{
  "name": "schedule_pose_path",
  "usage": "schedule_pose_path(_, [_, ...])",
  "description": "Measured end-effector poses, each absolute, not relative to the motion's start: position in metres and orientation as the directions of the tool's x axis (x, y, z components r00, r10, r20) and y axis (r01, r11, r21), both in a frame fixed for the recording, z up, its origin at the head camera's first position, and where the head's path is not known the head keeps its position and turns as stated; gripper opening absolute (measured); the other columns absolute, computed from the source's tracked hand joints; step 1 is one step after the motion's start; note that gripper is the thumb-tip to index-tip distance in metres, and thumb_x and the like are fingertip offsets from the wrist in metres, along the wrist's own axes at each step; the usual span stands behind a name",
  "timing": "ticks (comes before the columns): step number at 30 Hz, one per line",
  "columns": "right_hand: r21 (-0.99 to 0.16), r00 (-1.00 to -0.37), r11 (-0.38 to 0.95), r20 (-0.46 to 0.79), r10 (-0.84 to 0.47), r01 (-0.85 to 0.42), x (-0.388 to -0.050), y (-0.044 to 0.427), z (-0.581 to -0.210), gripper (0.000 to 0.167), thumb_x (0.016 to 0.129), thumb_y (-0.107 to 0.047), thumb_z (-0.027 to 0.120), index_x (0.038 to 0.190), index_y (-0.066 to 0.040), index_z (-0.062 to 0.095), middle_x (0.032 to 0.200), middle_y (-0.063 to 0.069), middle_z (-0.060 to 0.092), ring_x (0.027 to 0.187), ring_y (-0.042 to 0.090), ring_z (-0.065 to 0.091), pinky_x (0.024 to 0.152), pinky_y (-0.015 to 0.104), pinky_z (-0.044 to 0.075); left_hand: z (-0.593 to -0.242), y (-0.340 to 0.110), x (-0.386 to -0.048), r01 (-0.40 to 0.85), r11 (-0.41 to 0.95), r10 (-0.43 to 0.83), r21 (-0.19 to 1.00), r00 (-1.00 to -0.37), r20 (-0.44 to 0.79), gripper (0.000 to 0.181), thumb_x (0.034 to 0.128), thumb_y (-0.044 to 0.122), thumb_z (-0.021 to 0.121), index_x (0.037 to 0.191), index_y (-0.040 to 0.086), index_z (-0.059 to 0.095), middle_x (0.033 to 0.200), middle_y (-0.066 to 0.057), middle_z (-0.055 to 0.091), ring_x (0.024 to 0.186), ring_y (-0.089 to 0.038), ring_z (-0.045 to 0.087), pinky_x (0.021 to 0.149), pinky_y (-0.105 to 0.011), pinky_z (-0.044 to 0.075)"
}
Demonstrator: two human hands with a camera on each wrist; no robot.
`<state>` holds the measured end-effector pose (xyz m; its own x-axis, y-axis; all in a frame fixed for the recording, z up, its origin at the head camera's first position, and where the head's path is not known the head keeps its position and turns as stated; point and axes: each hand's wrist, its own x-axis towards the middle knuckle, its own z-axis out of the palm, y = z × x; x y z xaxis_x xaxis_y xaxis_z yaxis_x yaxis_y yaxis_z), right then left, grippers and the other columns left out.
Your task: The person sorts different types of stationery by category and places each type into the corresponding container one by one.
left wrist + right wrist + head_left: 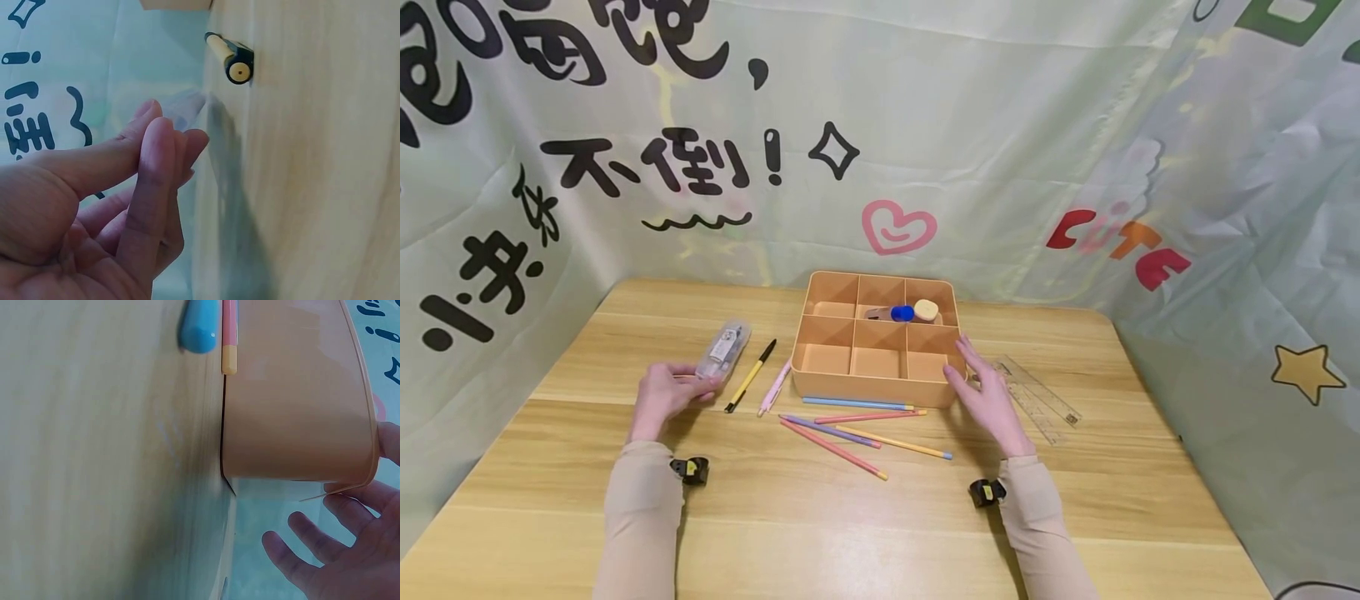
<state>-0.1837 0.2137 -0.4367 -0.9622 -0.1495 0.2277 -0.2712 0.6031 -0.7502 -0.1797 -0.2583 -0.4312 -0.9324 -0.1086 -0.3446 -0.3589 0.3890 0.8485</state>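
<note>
At the left of the desk, my left hand pinches the near end of a small clear plastic case with a white label. The left wrist view shows thumb and fingertips together, the translucent case partly hidden behind them. My right hand touches the right wall of an orange-tan compartment box, its fingers spread and mostly straight. In the right wrist view the thumb is at the rim of the box, the other fingers beyond its side. In the back compartments lie a blue-capped clear item and a cream round item.
A yellow and black pen and a pink pen lie between case and box. Several coloured pencils are scattered in front of the box. Clear rulers lie right of it, beside my right hand. A printed cloth hangs behind.
</note>
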Motion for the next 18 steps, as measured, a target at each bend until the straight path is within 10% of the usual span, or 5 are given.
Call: schedule_pose_path(18, [-0.744,-0.962,0.611,0.227,-0.15,-0.271,-0.1847,0.2148,-0.437,0.062,0.103,-0.031,0.056,0.154,0.0,0.038,0.166,0.012,0.026,0.149,0.041,0.035,0.116,0.058,0.039,-0.4259,-0.2579,-0.18,-0.259,0.404,-0.073,0.878,-0.965,-0.251,0.054,0.1054,0.012,0.05,0.143,-0.023,0.033,0.089,-0.006,0.073,0.07,-0.002,0.069,0.071,-0.023,0.062])
